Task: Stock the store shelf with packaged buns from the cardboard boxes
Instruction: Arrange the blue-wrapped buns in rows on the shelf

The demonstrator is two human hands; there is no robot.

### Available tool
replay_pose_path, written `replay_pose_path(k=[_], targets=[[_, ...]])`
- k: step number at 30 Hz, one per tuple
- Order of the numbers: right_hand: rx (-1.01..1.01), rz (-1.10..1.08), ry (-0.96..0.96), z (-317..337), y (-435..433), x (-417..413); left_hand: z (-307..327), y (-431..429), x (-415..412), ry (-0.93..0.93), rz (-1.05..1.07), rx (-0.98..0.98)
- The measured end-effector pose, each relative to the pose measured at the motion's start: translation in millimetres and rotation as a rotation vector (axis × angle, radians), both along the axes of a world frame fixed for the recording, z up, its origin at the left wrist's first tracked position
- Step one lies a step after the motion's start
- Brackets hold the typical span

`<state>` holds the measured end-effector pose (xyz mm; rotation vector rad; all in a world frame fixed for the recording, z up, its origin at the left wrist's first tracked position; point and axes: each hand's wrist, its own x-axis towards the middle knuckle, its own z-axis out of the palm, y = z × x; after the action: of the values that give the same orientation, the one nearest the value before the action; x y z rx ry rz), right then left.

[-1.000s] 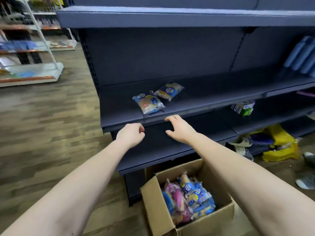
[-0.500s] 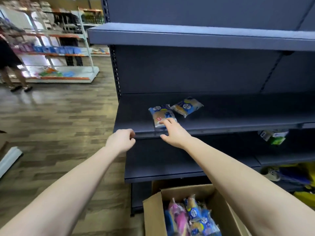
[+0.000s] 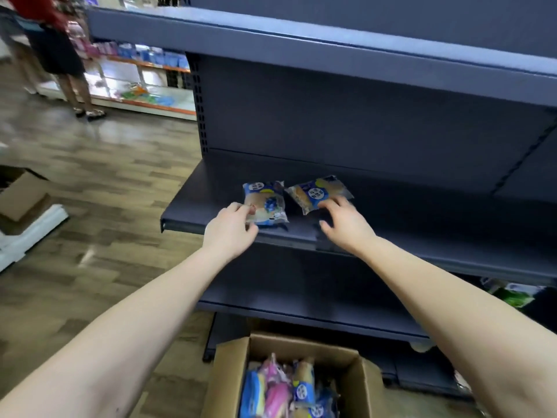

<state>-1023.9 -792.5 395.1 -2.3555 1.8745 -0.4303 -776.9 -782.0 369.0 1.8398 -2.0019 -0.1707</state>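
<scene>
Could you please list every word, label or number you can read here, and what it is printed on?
Nothing is legible.
Left bun pack: white print on blue, too blurred.
Right bun pack: white characters on blue, too blurred.
Packs in the cardboard box: round logos, too small.

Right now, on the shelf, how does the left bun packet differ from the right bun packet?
The left bun packet lies near the front edge of the shelf, roughly square to it; the right bun packet lies farther back, turned askew. The left hand pinches the left one's side; the right hand only touches the right one's near edge. Both lie flat in blue-printed wrappers.
</scene>
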Motion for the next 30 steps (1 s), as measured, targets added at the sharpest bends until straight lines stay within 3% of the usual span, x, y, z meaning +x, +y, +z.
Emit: replay_pose_path(k=[7,15,19,23,30], targets=[[0.008,0.136,-0.130,-12,-10,38,19,-7,28,-0.045,0.152,-0.006],[-0.029,0.076,-0.299,-27,-17,73,28,-24,10,-0.014,0.106,0.051],[-0.032,0.082,-0.268,-18,-34,78,25,-39,-15,-0.055,0.115,0.193],[-0.029,0.015,-0.237,1,-51,66,35,-66,-21,-0.047,0.088,0.213],[0.022,-0.058,-0.053,16,-78,50,49,-114,-9,-0.060,-0.025,0.470]])
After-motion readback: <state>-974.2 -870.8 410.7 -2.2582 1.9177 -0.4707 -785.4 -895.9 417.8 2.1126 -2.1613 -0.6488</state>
